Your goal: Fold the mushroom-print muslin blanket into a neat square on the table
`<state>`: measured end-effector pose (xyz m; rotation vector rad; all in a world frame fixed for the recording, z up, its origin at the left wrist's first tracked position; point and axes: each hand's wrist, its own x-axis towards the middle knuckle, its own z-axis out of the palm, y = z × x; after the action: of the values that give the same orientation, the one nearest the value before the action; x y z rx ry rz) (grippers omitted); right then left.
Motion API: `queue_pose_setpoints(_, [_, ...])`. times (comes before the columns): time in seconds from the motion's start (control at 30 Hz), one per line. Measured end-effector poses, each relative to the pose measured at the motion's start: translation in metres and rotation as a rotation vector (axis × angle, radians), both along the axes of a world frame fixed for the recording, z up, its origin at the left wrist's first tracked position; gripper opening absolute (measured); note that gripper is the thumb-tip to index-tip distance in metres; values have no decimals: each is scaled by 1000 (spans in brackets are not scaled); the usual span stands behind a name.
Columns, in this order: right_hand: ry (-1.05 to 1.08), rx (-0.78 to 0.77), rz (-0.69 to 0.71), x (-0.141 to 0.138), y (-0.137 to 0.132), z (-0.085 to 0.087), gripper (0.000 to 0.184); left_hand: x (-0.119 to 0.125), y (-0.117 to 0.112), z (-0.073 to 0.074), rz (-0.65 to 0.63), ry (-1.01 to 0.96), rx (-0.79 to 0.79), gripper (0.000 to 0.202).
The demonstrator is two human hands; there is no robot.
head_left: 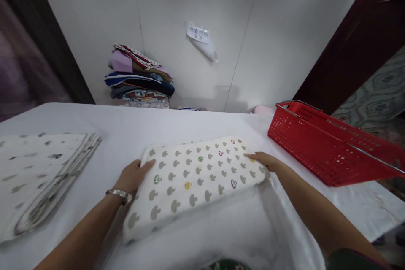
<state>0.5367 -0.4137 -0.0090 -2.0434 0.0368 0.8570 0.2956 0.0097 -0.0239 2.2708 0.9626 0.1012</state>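
A folded white cloth (196, 168) printed with grey mushrooms, a few of them coloured, lies over the near part of the table, slightly tilted. At its left end, my left hand (134, 175) grips the edge, thumb on top and the other fingers mostly out of sight; a bracelet is on that wrist. My right hand (265, 161) holds the opposite end the same way, its fingers partly hidden by the fabric. Farther left lies another folded white cloth (41, 173) with dark and grey prints, touched by neither hand.
The table (190, 122) has a white cover. A red plastic basket (329, 147) with metal handles stands at the right edge. Several folded fabrics form a stack (141, 78) at the back by the wall, where a paper note (198, 33) hangs.
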Motion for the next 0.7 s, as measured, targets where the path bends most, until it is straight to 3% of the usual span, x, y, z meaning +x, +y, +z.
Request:
queue_pose_setpoints(0.13, [-87,49,-63,18,10,3,69,-3,2,-5,45,-29,57,44])
queue_pose_setpoints(0.2, [-220,63,-100,37,15,12,71,-6,-6,-7,112,-74,-26,42])
queue_pose_setpoints(0.27, [-325,49,-99,60,18,23,66,-7,-23,-7,174,-154,-262,40])
queue_pose_setpoints(0.37, [-644,-280,-71,92,20,34,58,-4,-56,-6,190,-236,-735,40])
queue_pose_setpoints(0.43, [-807,-467,-52,101,23,32,58,-2,-73,-5,185,-220,-883,45])
queue_pose_setpoints(0.57, [-923,-455,50,78,43,11,48,-2,-82,-2,166,-197,-913,54])
queue_pose_setpoints(0.7, [-1137,-216,338,6,71,-18,38,-1,-73,-1,104,-159,-898,63])
